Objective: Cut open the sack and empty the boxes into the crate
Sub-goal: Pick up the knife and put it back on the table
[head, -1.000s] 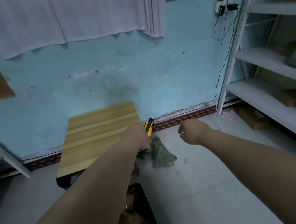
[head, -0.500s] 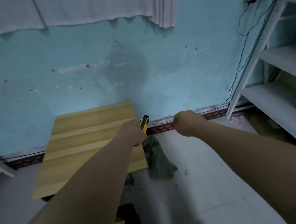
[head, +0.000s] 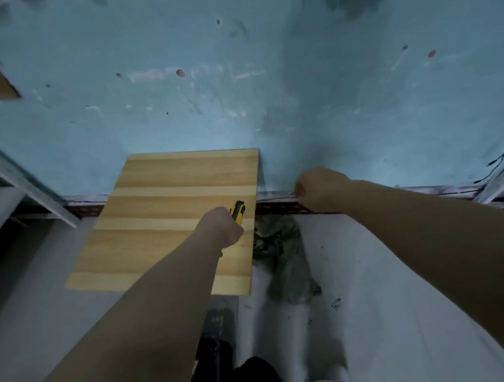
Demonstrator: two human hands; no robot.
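The left hand [head: 221,227] is closed around a yellow utility knife [head: 238,211], held over the wooden worktop [head: 164,215] — likely about to set it down there, cutting done. The right hand [head: 319,186] is curled into an empty fist near the wall. A crumpled green sack [head: 285,257] lies on the floor beside the worktop. Since a moment ago, both hands reach farther forward — the crate is blurred at the bottom edge.

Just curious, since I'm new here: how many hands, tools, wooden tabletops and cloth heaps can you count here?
Bare hands: 2, left hand, right hand
Yellow-and-black utility knife: 1
Light wooden tabletop: 1
Crumpled grey-green cloth heap: 1
Total: 5
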